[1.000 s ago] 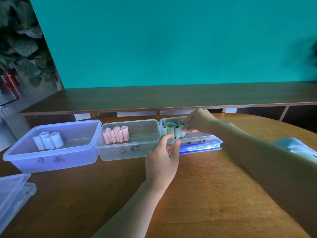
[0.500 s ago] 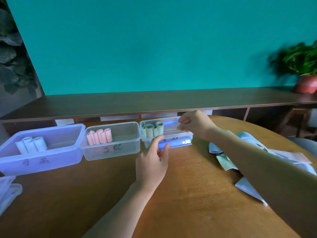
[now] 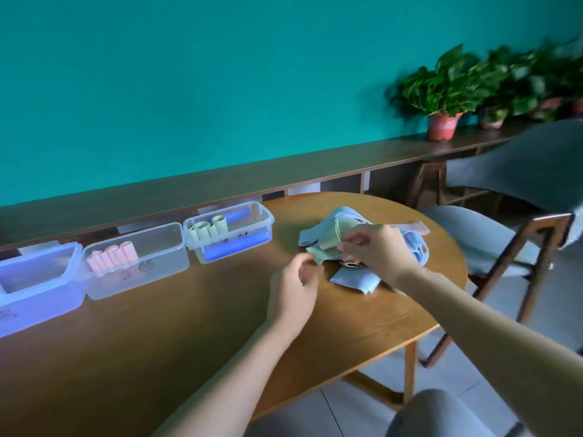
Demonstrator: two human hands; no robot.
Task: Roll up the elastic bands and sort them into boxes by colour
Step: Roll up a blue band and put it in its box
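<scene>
**Hands at the band pile**

Your right hand (image 3: 375,252) is over the pile (image 3: 362,244) of loose bands at the right end of the table (image 3: 176,335). Its fingers are curled and pinch a green band (image 3: 325,247) that lies at the near-left edge of the pile. Your left hand (image 3: 293,288) sits just left of the pile, fingers loosely curled with the thumb and forefinger close together beside the tip of the same green band — whether they actually grip it cannot be told from this view.

The pile holds pale blue, green and pink bands, unrolled and tangled together.

Three clear boxes stand in a row along the far-left edge of the table, each touching the next:

- Left box (image 3: 38,288) — partly cut off by the frame edge; its contents are not readable here.
- Middle box (image 3: 138,272) — pink rolls (image 3: 112,257) lined up at its left end.
- Right box (image 3: 233,238) — green rolls (image 3: 208,230) at its left end, with blue showing along its back and front.

The right box is nearest the pile but well apart from both hands.

A wooden shelf (image 3: 220,181) runs behind the table, bearing potted plants (image 3: 448,89) at the right. A chair (image 3: 504,222) stands beyond the table's right end.
</scene>
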